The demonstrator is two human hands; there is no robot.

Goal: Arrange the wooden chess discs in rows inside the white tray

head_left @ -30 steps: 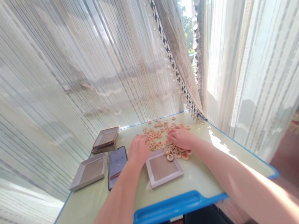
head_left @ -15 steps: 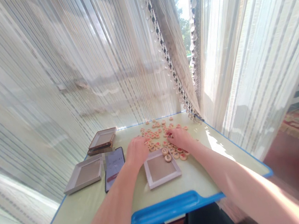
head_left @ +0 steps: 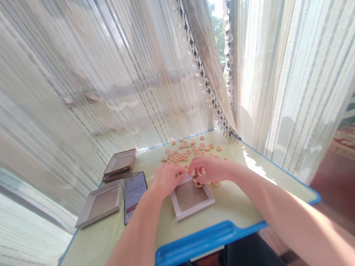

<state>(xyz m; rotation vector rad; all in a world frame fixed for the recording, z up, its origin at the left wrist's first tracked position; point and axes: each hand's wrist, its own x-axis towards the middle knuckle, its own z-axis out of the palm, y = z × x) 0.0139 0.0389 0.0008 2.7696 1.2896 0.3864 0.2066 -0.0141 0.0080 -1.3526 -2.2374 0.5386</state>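
Note:
Several round wooden chess pieces (head_left: 190, 149) with red marks lie scattered at the far side of a pale green table (head_left: 114, 240). A shallow white square tray (head_left: 191, 198) sits near the middle. Both hands meet at the tray's far edge. My left hand (head_left: 165, 180) is curled, its fingertips pinched on pieces at the tray rim. My right hand (head_left: 208, 168) is closed around several pieces, two showing between its fingers. A few more pieces lie just under the right hand.
A phone (head_left: 133, 191) lies left of the tray, with a grey tray (head_left: 98, 205) beside it and a brown tray stack (head_left: 118, 165) behind. The table has a blue rim with a pen groove (head_left: 197, 242). Sheer curtains (head_left: 118, 70) hang close behind and to the right.
Both hands pulled back from the scattered pile toward the white tray's far edge, closing on pieces. The row of pieces by the tray is now mostly covered by the right hand.

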